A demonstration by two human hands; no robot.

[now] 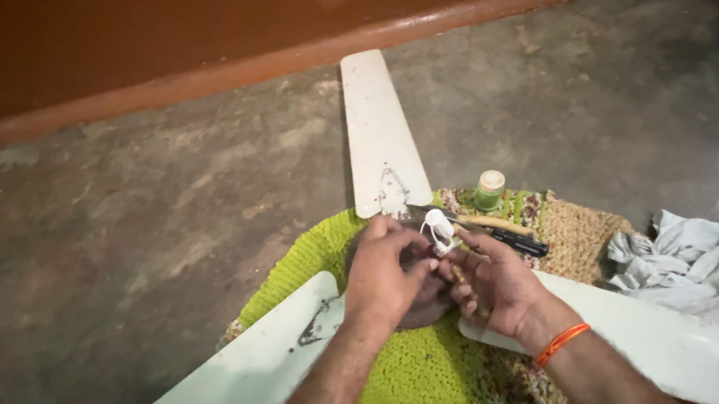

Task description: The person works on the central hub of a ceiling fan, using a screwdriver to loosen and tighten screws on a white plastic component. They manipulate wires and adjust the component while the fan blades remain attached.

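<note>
Rough concrete floor (102,238) by a brown wall (120,29), ceiling fan (383,133) lying on a green mat (422,381). My left hand (384,274) is curled over the hub; my right hand (493,282) pinches a small white part (440,228) just above it.

Bare concrete floor (101,229), stained & patchy. Brown wall (120,29) w/ reddish skirting along the back. Crumpled grey cloth (701,262) at right, partly on woven mat's (575,233) edge. Small green bottle w/ pale cap (489,189) upright on mat, dark tool (520,243) lying just beside it.
</note>
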